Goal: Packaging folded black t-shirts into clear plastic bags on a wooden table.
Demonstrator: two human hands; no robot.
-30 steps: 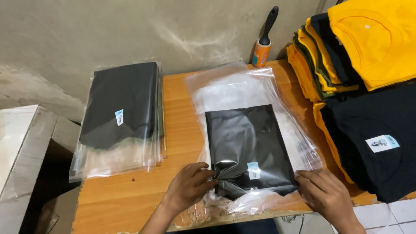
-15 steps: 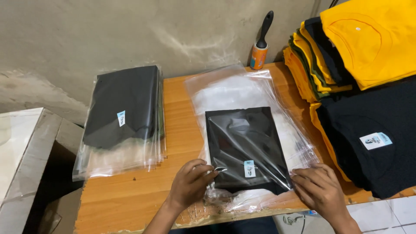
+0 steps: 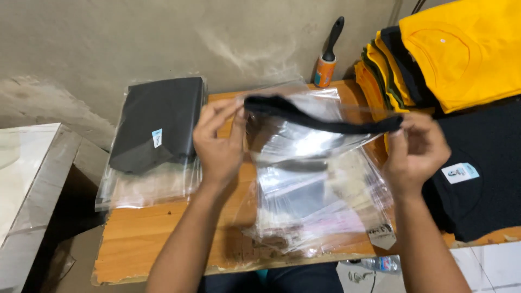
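I hold a bagged black folded garment (image 3: 320, 120) up off the wooden table (image 3: 163, 244), seen edge-on as a dark band inside its clear plastic bag (image 3: 304, 144). My left hand (image 3: 220, 144) grips its left end and my right hand (image 3: 415, 149) grips its right end. Beneath it lies a stack of empty clear plastic bags (image 3: 320, 211).
A pile of bagged black garments (image 3: 154, 130) lies at the table's left. Folded yellow and dark shirts (image 3: 456, 51) and black shirts with a small label (image 3: 483, 173) are stacked at the right. A lint roller (image 3: 327, 57) stands by the wall. A white surface (image 3: 24, 173) lies far left.
The bagged black garment lay flat on the bag stack with both hands at its near end; now both hands have lifted it into the air and turned it edge-on.
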